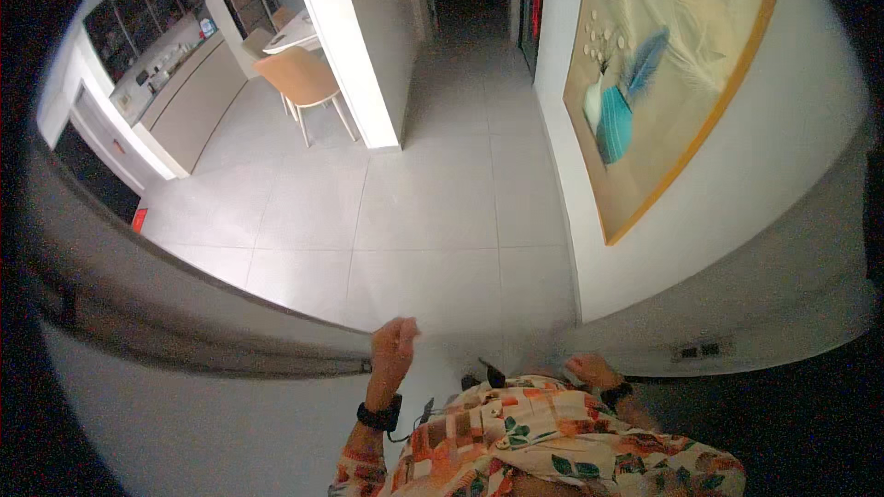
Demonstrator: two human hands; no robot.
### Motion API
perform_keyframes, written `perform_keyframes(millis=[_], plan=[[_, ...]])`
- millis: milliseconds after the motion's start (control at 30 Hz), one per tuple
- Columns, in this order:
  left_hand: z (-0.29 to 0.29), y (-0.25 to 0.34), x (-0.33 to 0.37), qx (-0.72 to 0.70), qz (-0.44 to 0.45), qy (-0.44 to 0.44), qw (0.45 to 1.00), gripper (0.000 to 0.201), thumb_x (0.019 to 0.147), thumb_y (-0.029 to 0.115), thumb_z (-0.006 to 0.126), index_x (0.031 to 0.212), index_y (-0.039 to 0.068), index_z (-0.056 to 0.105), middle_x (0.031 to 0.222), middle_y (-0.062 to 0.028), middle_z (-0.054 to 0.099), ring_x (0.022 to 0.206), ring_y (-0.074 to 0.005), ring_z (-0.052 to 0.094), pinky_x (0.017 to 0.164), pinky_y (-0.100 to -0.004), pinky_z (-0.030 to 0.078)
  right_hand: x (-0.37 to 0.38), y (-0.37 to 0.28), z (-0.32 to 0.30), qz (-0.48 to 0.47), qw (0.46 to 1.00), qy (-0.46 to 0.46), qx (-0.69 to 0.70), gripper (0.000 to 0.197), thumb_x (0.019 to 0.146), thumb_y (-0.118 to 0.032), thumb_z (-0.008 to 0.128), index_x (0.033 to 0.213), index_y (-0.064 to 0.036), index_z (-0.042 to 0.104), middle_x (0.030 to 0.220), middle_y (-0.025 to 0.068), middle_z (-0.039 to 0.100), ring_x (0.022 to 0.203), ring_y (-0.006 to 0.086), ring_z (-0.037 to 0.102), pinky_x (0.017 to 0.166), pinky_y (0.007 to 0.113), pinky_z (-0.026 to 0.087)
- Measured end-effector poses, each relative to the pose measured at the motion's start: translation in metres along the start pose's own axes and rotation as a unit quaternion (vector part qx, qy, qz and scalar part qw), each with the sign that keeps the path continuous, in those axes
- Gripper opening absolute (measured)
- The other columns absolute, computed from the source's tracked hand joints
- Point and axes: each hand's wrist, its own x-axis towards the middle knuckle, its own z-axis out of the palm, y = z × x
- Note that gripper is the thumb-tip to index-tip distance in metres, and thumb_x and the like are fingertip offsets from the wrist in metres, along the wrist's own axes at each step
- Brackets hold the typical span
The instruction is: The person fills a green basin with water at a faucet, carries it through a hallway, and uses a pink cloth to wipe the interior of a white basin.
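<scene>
My left hand (395,346) is raised in front of me with its fingers curled. It is beside the end of a dark door-like edge (304,354); whether it touches that edge I cannot tell. Anything inside the curled fingers is hidden. A black band (379,414) is around my left wrist. My right hand (594,370) is lower, near my waist at the right, partly smeared, and its grip is unclear. Another dark band (618,393) circles that wrist. A thin black cable (422,416) hangs beside my patterned shirt (525,423).
Grey floor tiles (424,202) run ahead into a dark corridor (471,0). A white wall corner (354,46) stands ahead left, with an orange chair (299,75), a table (299,34) and a counter (189,97) beyond. A framed picture (663,101) hangs on the right wall, above sockets (700,350).
</scene>
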Motion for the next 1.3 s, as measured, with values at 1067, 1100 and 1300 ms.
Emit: perform_keyframes(millis=[1067,1100,1300], plan=[[-0.016,-0.078,0.445,-0.065,0.013,0.017,0.998,0.012,0.093,0.01,0.054,0.095,0.0,0.061,0.072,-0.0029,0.056,0.063,-0.0105,0.052,0.055,-0.025,0.043,0.371,-0.244,-0.405,-0.179,0.931,0.314,0.051,0.021,0.094,-0.018,0.056,0.091,0.0019,0.059,0.077,0.0168,0.062,0.069,0.0295,0.061,0.062,0.038,0.048],[-0.017,-0.085,0.466,-0.065,0.019,0.015,0.998,0.012,0.093,0.01,0.054,0.095,0.0,0.061,0.072,-0.0029,0.056,0.063,-0.0105,0.052,0.055,-0.025,0.043,0.386,-0.247,-0.414,-0.163,0.933,0.317,0.053,0.021,0.094,-0.019,0.056,0.091,0.0019,0.059,0.077,0.017,0.062,0.07,0.0302,0.062,0.063,0.038,0.048],[-0.014,-0.101,0.595,-0.044,0.01,-0.048,0.998,0.037,0.095,0.018,0.053,0.065,-0.003,0.054,0.055,-0.0046,0.049,0.052,-0.0101,0.042,0.049,-0.0273,0.036,0.46,-0.244,-0.448,-0.162,0.922,0.35,0.026,0.022,0.094,-0.021,0.055,0.093,0.0014,0.059,0.082,0.0181,0.062,0.072,0.0327,0.061,0.065,0.04,0.047]])
